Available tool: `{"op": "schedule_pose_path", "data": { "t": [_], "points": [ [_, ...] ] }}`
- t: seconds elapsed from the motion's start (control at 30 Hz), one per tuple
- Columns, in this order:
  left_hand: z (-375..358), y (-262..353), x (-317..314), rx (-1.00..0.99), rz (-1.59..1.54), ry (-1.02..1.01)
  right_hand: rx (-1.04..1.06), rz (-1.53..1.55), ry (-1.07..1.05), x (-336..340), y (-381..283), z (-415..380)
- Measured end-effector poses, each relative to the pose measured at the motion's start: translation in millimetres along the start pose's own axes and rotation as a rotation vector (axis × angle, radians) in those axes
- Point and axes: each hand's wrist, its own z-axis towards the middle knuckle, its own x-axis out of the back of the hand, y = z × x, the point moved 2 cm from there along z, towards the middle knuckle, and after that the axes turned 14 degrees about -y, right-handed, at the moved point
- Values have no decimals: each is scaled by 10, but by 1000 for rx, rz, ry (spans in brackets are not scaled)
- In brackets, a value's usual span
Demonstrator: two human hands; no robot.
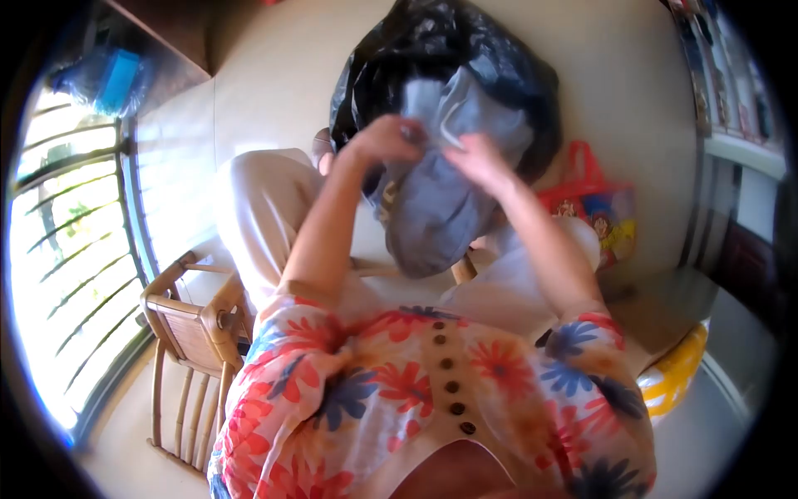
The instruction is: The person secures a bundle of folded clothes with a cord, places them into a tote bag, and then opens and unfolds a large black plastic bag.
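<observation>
A grey-blue garment (440, 212) with a pale drawstring hangs over my lap, its far part lying against a large black plastic bag (532, 83) on the floor. My left hand (389, 140) has its fingers curled on the garment's left upper edge. On the other side, my right hand (480, 160) pinches the cloth beside the pale cord (451, 125). The two hands are a short way apart, and their fingertips are slightly blurred.
Beside the bag, at right, stands a red handled bag (582, 195) with a colourful print. A bamboo chair (195, 324) is at my left, near a barred window (75, 216). A yellow-and-white package (677, 370) lies at lower right, and shelves (731, 75) line the right.
</observation>
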Motion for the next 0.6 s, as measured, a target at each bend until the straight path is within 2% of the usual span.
{"op": "schedule_pose_path", "data": {
  "t": [0.03,0.1,0.17,0.2,0.23,0.27,0.33,0.37,0.47,0.53,0.6],
  "points": [
    [-13,59,47,-134,-303,55,35,62,41,147,-169,-205],
    [-162,335,259,-208,-577,289,38,145,65,447,-452,-572],
    [-338,367,386,15,-460,579,230,333,147,674,-446,-758],
    [-327,153,336,87,-635,496,293,391,228,738,-541,-885],
    [-133,-455,263,283,-903,376,304,369,277,822,-609,-1004],
    [109,-791,-6,46,-1169,223,312,344,288,892,-605,-1061],
    [340,-358,-392,-309,-1350,3,317,303,342,1000,-591,-1167],
    [222,274,-533,-421,-1285,-43,309,285,379,1029,-599,-1210],
    [217,1164,-778,-548,-1105,-199,343,294,538,1161,-558,-1363],
    [284,1252,-850,-534,-861,-194,435,297,673,1287,-460,-1425],
    [256,1344,-1014,-305,-1253,-218,392,201,809,1493,-354,-1568]
  ]
}}
